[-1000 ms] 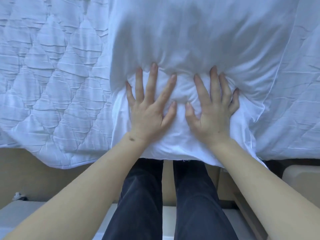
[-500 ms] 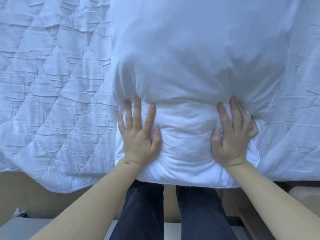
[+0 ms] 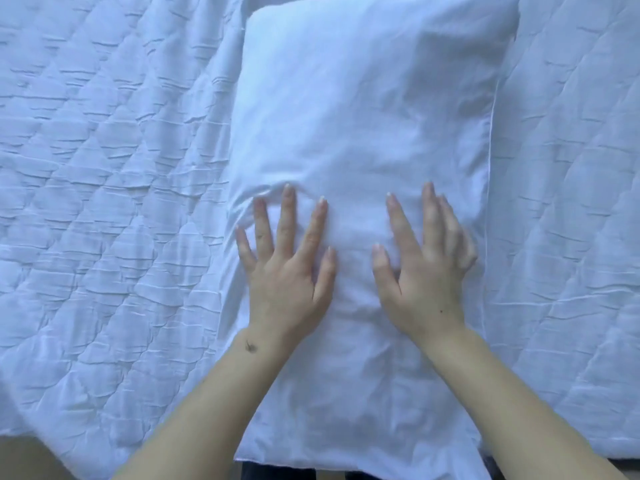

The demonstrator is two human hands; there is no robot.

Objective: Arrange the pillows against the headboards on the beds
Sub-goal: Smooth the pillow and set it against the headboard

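Pillow (image 3: 363, 133) lying lengthwise on quilted bed (image 3: 104, 202), being pressed flat by left hand (image 3: 287, 271) and right hand (image 3: 422, 275), fingers splayed, nothing gripped. Headboard unseen; push toward 12 o'clock judged needed next.

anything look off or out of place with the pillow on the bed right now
The white pillow lies flat on the quilted cover, its near end hanging past the bed edge; no headboard is in view. The left hand and right hand press flat on it, denting the case. Nothing looks torn or stained.
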